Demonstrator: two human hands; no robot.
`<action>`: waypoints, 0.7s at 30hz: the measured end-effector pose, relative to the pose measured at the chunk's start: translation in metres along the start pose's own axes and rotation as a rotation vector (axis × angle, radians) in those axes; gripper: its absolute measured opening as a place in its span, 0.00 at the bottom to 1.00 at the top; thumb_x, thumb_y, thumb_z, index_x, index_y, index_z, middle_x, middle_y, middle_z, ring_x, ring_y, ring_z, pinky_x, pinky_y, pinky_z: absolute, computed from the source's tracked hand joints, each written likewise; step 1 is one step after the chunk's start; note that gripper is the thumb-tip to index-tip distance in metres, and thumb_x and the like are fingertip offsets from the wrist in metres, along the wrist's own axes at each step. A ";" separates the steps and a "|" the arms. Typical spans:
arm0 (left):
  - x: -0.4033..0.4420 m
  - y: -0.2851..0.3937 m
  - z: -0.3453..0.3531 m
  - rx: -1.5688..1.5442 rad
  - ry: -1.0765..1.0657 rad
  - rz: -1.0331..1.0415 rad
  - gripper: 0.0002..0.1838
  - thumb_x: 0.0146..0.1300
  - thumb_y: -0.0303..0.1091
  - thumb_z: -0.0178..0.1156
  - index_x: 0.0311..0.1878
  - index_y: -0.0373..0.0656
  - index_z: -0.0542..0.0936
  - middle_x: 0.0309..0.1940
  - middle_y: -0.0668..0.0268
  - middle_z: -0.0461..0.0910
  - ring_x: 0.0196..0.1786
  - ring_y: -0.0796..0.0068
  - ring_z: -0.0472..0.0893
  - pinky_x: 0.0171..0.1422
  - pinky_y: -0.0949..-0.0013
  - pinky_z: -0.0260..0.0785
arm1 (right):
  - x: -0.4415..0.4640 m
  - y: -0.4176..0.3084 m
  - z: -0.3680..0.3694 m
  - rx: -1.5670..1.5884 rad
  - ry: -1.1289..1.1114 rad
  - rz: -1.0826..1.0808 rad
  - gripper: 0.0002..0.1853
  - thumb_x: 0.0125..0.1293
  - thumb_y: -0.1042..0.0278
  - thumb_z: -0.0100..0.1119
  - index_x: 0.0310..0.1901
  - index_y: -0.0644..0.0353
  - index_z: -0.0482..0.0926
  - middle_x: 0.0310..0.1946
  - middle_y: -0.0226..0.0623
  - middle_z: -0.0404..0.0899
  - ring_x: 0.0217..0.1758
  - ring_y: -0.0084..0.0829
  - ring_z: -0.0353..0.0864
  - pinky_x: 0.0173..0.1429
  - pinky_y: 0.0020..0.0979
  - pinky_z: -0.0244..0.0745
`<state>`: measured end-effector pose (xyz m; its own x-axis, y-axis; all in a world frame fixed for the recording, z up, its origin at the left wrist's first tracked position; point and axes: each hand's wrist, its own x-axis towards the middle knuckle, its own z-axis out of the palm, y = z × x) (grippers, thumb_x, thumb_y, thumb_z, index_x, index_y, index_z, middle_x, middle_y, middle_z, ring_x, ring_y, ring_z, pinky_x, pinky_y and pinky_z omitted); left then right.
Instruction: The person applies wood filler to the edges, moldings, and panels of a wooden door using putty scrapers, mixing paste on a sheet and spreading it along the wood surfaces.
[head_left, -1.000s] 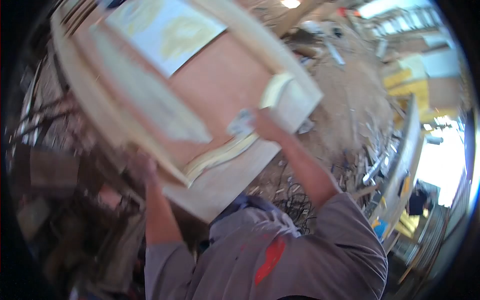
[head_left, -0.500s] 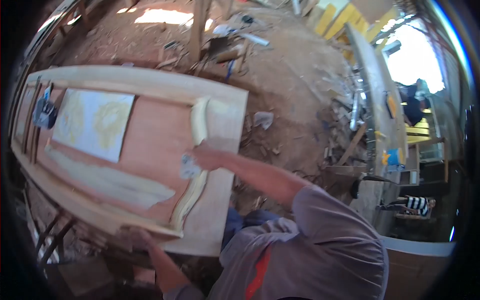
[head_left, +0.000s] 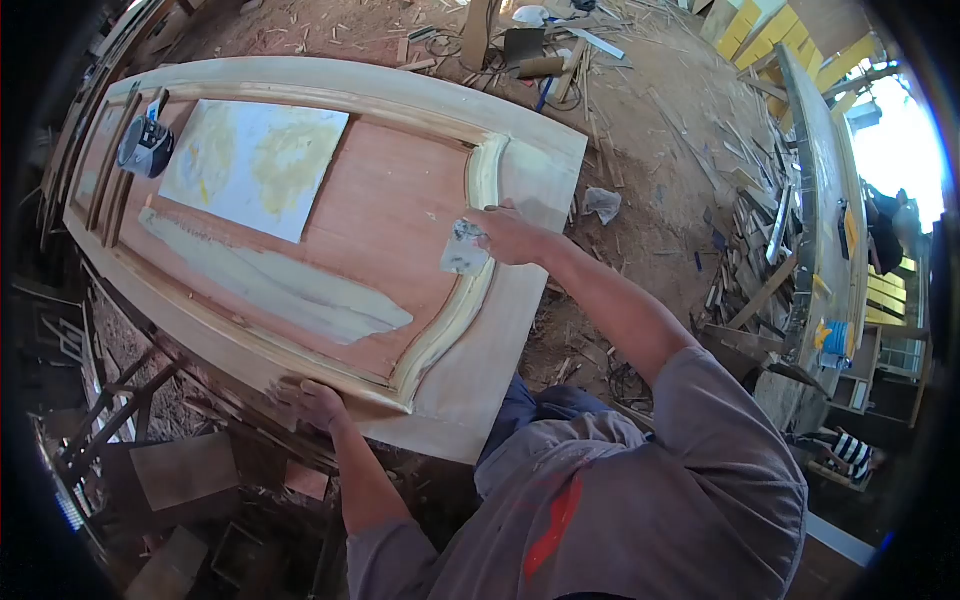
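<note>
Two points of contact, well apart: right hand (head_left: 510, 233) pinching a smeared flat piece (head_left: 462, 256) (probably light, thin, best taken by its upper edge) at the curved molding (head_left: 458, 313) of a framed wooden panel (head_left: 390, 190), left hand (head_left: 315, 405) on the panel's near edge, grip unclear.

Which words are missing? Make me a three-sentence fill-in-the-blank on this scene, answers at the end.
The hand holding the smeared spreader is the person's ____.
On the panelled wooden door, the tub sits on the picture's ____ side of the smeared sheet.
The long streak on the shirt is ____.
Missing words: right; left; red.
</note>
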<state>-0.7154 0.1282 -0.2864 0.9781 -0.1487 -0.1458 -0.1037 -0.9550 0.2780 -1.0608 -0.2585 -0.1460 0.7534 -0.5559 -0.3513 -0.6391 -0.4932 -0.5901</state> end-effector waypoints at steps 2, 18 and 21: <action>-0.001 0.000 -0.001 0.034 -0.055 -0.016 0.40 0.80 0.56 0.37 0.82 0.31 0.62 0.82 0.40 0.60 0.82 0.39 0.61 0.86 0.43 0.56 | 0.002 -0.001 0.002 -0.039 -0.017 0.005 0.22 0.74 0.67 0.62 0.67 0.58 0.73 0.52 0.54 0.86 0.64 0.55 0.81 0.78 0.55 0.55; 0.022 -0.038 0.034 -0.003 0.189 0.243 0.42 0.80 0.55 0.40 0.87 0.38 0.47 0.84 0.39 0.53 0.82 0.37 0.62 0.85 0.43 0.58 | -0.003 0.007 0.008 -0.029 0.155 0.014 0.24 0.75 0.67 0.62 0.69 0.61 0.72 0.55 0.55 0.85 0.66 0.53 0.81 0.77 0.53 0.56; 0.002 -0.005 0.000 -0.079 0.237 0.340 0.42 0.81 0.55 0.40 0.87 0.39 0.47 0.84 0.39 0.53 0.82 0.37 0.62 0.85 0.42 0.58 | -0.001 -0.001 0.009 -0.066 0.094 0.009 0.24 0.75 0.67 0.62 0.69 0.61 0.71 0.54 0.56 0.85 0.65 0.54 0.81 0.76 0.54 0.56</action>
<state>-0.7126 0.1324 -0.2884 0.9058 -0.3801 0.1871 -0.4229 -0.8376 0.3458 -1.0594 -0.2516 -0.1516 0.7317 -0.6193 -0.2848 -0.6570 -0.5293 -0.5368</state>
